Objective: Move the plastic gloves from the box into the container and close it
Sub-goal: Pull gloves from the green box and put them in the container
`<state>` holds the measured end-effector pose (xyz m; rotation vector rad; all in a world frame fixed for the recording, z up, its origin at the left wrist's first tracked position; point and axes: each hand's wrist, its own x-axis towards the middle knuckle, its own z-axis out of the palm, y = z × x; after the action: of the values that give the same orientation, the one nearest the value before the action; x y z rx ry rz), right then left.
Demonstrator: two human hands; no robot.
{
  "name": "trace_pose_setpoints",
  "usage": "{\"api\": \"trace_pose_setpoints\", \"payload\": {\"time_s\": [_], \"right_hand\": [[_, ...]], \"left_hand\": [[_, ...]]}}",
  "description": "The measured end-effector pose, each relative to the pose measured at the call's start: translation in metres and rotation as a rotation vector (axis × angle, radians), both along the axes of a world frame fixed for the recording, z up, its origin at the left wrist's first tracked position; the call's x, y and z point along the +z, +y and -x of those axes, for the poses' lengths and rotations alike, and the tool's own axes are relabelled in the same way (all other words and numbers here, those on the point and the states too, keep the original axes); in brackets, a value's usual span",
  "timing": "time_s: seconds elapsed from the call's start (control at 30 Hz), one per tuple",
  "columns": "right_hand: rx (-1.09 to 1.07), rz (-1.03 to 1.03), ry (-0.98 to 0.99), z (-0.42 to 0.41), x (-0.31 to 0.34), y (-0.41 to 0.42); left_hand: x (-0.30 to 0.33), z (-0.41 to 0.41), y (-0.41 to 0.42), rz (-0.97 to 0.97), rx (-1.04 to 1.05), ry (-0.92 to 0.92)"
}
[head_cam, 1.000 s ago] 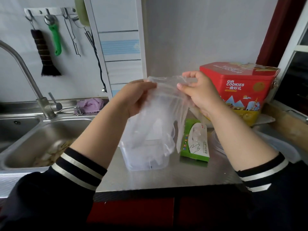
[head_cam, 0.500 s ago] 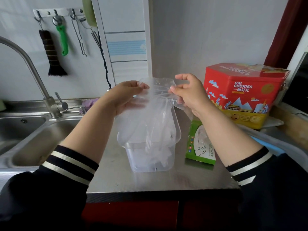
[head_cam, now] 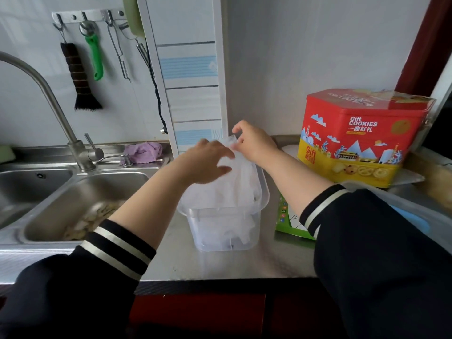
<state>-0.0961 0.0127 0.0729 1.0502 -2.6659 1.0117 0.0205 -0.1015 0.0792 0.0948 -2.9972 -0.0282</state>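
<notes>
Lowered since a moment ago: plastic gloves (head_cam: 241,178) now draped into the mouth of the clear container (head_cam: 223,227) on the counter (head_cam: 176,260), green box (head_cam: 289,222) just right of it. Left hand (head_cam: 208,165) flat, fingers straight, pressing the bundle; right hand (head_cam: 254,143) pinching its top edge. Best pressed down evenly, trailing film tucked inside the rim before closing.
</notes>
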Motion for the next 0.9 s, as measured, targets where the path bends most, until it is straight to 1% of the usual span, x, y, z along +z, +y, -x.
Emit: {"api": "trace_pose_setpoints", "payload": {"time_s": [0.07, 0.1, 0.2, 0.27, 0.33, 0.4, 0.43, 0.5, 0.57, 0.63, 0.67, 0.7, 0.73, 0.77, 0.8, 0.83, 0.9], "right_hand": [[0.014, -0.067, 0.016, -0.002, -0.005, 0.001], [0.02, -0.084, 0.012, -0.003, -0.006, 0.003], [0.011, -0.086, 0.029, -0.003, -0.008, 0.014], [-0.023, 0.006, 0.017, 0.0, -0.007, 0.029], [-0.085, 0.105, -0.004, 0.004, -0.008, 0.05], [-0.18, 0.123, 0.002, 0.007, -0.012, 0.074], [-0.223, 0.078, -0.012, 0.011, -0.017, 0.085], [-0.231, -0.106, -0.11, 0.018, -0.03, 0.105], [-0.171, -0.277, -0.227, 0.013, -0.041, 0.117], [-0.157, -0.392, -0.235, 0.0, -0.055, 0.121], [-0.172, -0.459, -0.226, -0.002, -0.066, 0.12], [-0.222, -0.441, -0.277, -0.015, -0.063, 0.113], [-0.291, -0.571, -0.301, -0.028, -0.06, 0.115], [-0.382, -0.385, -0.397, -0.031, -0.061, 0.118], [-0.408, -0.303, -0.366, -0.015, -0.077, 0.122], [-0.377, -0.311, -0.368, -0.001, -0.085, 0.127], [-0.303, -0.241, -0.281, 0.01, -0.089, 0.141]], "left_hand": [[-0.006, 0.004, 0.008, 0.034, 0.018, -0.232], [-0.009, 0.007, 0.009, 0.055, 0.042, -0.296], [-0.017, 0.012, 0.012, 0.076, 0.06, -0.344], [-0.016, 0.012, 0.011, 0.06, 0.047, -0.355], [-0.007, 0.009, 0.011, 0.036, 0.041, -0.305], [0.009, 0.003, 0.02, 0.003, 0.006, -0.15], [0.018, -0.001, 0.029, -0.018, -0.024, -0.05], [0.031, -0.01, 0.056, -0.052, -0.115, 0.129], [0.03, -0.014, 0.088, -0.076, -0.251, 0.211], [0.016, -0.011, 0.118, -0.089, -0.35, 0.219], [0.007, -0.008, 0.131, -0.108, -0.358, 0.201], [-0.003, -0.005, 0.143, -0.139, -0.335, 0.168], [-0.013, -0.003, 0.154, -0.183, -0.301, 0.124], [-0.025, 0.0, 0.164, -0.243, -0.273, 0.078], [-0.037, 0.003, 0.171, -0.316, -0.252, 0.035], [-0.05, 0.006, 0.176, -0.39, -0.226, 0.0], [-0.077, 0.014, 0.178, -0.493, -0.138, -0.058]]}}
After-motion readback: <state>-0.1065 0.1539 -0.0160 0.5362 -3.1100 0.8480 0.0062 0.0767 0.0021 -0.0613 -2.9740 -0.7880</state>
